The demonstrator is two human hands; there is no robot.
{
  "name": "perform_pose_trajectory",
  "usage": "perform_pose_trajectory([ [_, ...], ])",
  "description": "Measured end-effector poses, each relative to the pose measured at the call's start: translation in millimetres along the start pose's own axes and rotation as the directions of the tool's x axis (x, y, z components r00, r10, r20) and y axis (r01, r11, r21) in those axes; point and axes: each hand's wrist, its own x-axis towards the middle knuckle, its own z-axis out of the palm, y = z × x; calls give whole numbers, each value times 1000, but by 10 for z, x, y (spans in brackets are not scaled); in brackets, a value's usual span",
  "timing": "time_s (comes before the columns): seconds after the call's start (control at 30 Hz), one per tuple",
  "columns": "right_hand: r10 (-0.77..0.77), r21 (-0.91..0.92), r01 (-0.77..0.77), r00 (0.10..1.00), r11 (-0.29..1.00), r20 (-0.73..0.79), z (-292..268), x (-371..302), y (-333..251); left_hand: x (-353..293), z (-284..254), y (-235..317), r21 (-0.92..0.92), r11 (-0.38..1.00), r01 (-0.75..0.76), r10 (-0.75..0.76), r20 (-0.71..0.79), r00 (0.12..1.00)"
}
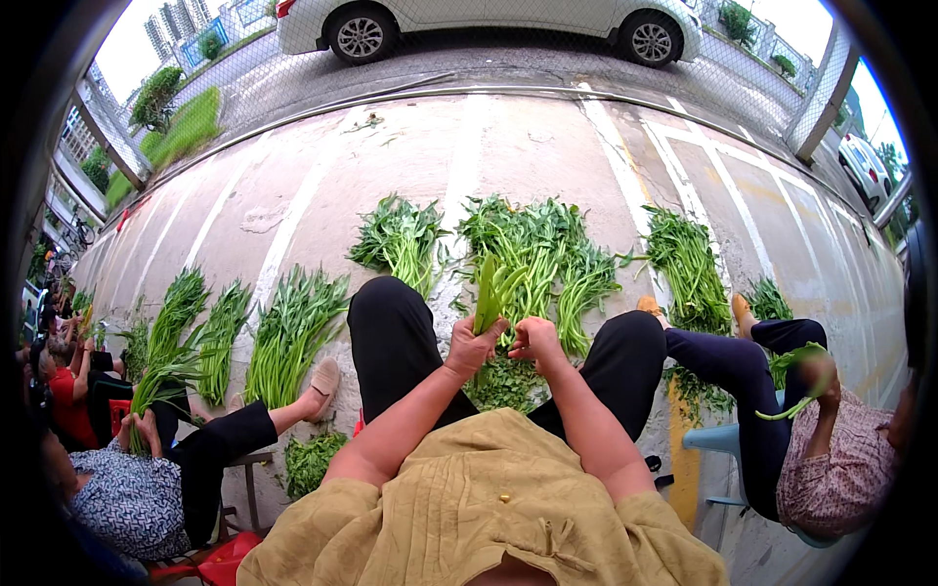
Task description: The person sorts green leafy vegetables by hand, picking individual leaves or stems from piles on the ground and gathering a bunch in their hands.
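Observation:
My left hand point(474, 347) is closed around a small bunch of leafy greens point(488, 298), its broad, light green leaves pointing up between my knees. Beside it, slightly apart, my right hand point(536, 340) has its fingers curled together; whatever they may pinch is hidden. Below both hands lies a heap of loose picked leaves point(506, 383) on the ground. Just beyond my knees spreads a wide pile of long-stemmed leafy greens point(532, 249), resembling water spinach, with a smaller bundle point(399, 239) to its left.
More bundles of greens point(293, 342) lie at left and others point(689, 269) at right. Seated people flank me, a patterned sleeve point(122, 488) at left and a blue stool point(718, 439) under the person at right. A wire fence point(244, 83) stands ahead, a white car point(498, 15) behind it.

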Motion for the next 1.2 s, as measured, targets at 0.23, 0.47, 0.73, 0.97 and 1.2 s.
perform_pose_trajectory([
  [0.23, -443, -251, 437, 896, 864, 32, 5, 24, 30, 54, -58, -10, -12, 997, 81, -81, -32, 996],
  [0.47, -479, -100, 490, 870, 866, 114, 70, -115, -135, 60, -30, -24, 50, 994, 100, -100, 5, 995],
  [0.73, -584, -256, 593, 803, 764, 117, 105, -123, -83, 53, -29, -72, 132, 984, 122, -132, 74, 988],
  [0.97, -420, -58, 425, 903, 903, 91, 29, -92, -117, 62, -12, -44, 116, 980, 159, -164, 28, 986],
  [1.2, -361, -90, 373, 924, 923, 127, 36, -142, -172, 32, 49, 61, 114, 988, 108, -113, 29, 993],
])
